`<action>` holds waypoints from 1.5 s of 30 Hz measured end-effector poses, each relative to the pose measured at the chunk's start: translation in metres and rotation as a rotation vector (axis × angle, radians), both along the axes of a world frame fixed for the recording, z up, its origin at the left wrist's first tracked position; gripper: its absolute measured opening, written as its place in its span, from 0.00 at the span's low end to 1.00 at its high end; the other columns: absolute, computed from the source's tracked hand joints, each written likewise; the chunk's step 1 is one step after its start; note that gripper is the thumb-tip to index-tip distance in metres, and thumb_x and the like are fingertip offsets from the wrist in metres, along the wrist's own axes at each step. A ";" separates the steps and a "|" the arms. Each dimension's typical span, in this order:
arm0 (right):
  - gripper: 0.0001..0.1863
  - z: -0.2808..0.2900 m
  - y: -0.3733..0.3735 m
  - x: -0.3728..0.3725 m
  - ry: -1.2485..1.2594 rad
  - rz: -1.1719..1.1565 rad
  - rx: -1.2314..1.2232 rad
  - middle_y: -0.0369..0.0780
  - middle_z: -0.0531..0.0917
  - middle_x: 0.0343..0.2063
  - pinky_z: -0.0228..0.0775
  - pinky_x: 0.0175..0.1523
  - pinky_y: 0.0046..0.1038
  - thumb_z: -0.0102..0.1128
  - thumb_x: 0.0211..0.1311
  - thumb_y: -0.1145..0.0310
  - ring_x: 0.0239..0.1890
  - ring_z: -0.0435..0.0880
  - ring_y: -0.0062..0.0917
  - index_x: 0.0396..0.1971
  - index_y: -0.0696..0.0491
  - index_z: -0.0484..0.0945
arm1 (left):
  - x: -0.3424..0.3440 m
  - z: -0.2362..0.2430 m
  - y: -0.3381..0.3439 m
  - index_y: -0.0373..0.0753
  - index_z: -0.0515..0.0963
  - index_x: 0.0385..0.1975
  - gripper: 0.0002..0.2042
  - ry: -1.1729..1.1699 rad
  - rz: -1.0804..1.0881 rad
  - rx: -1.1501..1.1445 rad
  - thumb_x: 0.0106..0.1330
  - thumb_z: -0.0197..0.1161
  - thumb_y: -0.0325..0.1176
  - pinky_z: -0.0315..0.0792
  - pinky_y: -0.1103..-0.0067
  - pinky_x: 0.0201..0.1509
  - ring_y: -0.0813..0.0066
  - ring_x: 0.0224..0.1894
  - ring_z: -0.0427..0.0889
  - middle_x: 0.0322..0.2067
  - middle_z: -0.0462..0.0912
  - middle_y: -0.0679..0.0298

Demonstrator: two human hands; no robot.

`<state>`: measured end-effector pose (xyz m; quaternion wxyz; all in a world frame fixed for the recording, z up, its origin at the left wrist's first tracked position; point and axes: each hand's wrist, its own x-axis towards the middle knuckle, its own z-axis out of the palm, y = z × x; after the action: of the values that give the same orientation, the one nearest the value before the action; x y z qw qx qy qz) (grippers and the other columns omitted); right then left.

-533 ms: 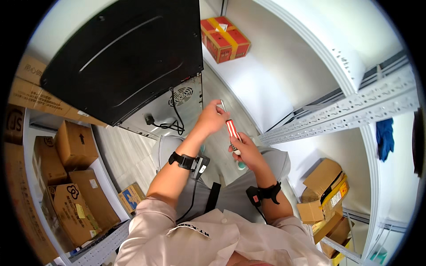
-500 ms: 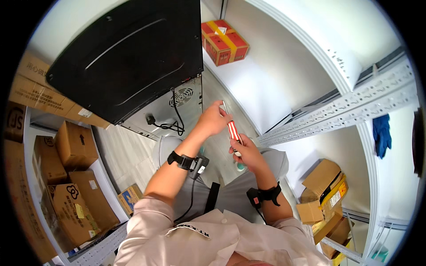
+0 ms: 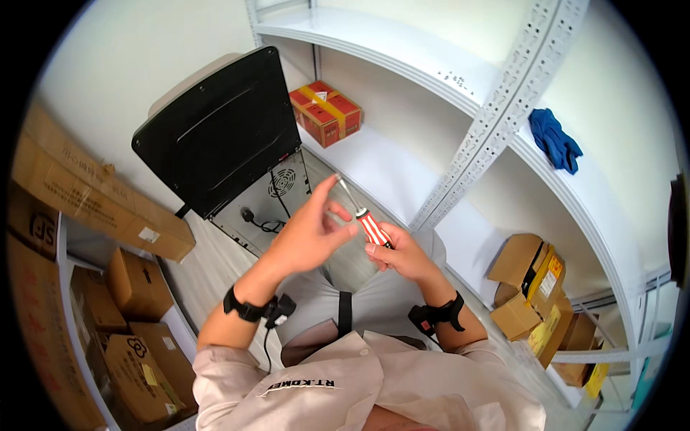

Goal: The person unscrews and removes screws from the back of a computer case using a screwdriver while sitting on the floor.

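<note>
A screwdriver (image 3: 372, 228) with a red-and-white striped handle is gripped in my right hand (image 3: 402, 253). Its thin metal shaft slants up and to the left out of the fist. My left hand (image 3: 309, 231) is just left of the shaft with its fingers apart. The index fingertip is at the tip of the shaft; whether it touches I cannot tell. Beyond my hands stands an appliance with a black panel (image 3: 223, 129) on top and a grey metal back (image 3: 267, 202), which has a round vent and a black power cord (image 3: 267, 225).
A red carton (image 3: 327, 118) with yellow tape sits on the white shelf (image 3: 399, 161) at the far side. Opened cardboard boxes (image 3: 528, 287) lie at the right, below a blue cloth (image 3: 555, 141). Brown cartons (image 3: 140, 284) fill the shelving at the left. A perforated post (image 3: 496, 108) rises at the right.
My view has tilted up, so the appliance appears smaller and more shelving shows. My left hand's fingers have spread from around the screwdriver's shaft. The right hand keeps its grip on the handle.
</note>
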<state>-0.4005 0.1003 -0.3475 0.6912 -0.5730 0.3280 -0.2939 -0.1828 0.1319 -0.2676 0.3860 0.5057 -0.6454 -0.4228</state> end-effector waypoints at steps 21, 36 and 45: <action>0.10 0.145 -0.203 -0.017 0.039 -0.095 -0.185 0.31 0.76 0.23 0.63 0.32 0.19 0.66 0.48 0.68 0.26 0.70 0.13 0.27 0.55 0.75 | -0.016 0.025 -0.253 0.32 0.81 0.38 0.13 0.246 0.074 0.141 0.68 0.60 0.38 0.69 0.84 0.33 0.85 0.27 0.73 0.25 0.80 0.69; 0.10 0.329 -0.196 -0.177 0.426 -0.415 -0.384 0.34 0.68 0.19 0.55 0.29 0.23 0.65 0.44 0.73 0.22 0.64 0.21 0.24 0.56 0.72 | -0.148 0.104 -0.378 0.41 0.79 0.42 0.12 -0.350 -0.006 0.024 0.60 0.64 0.38 0.75 0.69 0.39 0.63 0.35 0.81 0.35 0.83 0.63; 0.11 0.323 -0.210 -0.216 0.424 -0.347 -0.392 0.39 0.70 0.18 0.58 0.27 0.25 0.68 0.45 0.71 0.20 0.65 0.25 0.25 0.58 0.74 | -0.198 0.081 -0.408 0.40 0.79 0.40 0.12 -0.365 0.142 -0.053 0.58 0.66 0.36 0.74 0.70 0.39 0.65 0.37 0.80 0.35 0.81 0.65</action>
<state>-0.6169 -0.1101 -0.0248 0.4238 -0.6789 0.4944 -0.3391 -0.3805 -0.2762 -0.1870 0.3044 0.6078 -0.6783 -0.2789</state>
